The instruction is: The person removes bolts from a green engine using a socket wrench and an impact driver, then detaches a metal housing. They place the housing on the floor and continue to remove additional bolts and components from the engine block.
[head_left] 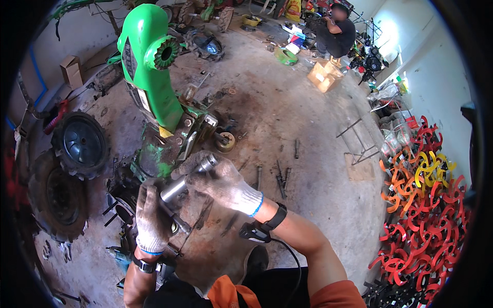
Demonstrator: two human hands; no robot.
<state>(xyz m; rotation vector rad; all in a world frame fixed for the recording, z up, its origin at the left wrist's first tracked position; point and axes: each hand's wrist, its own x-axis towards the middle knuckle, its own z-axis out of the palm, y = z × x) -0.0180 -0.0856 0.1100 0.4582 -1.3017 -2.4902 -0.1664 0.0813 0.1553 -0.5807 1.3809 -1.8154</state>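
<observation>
Your right hand (221,180) pinches a shiny metal cylinder (173,190) around its middle, likely for balance; both ends show. Cylinder slants toward your left hand (151,218), this side of the green machine housing (149,84). Left fingers near its lower end, held close together; can't tell if they grip.

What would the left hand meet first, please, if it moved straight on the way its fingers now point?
Probably the green housing, just beyond the left hand in the picture. Depth is unclear in this one view, so the hand might pass above it.
</observation>
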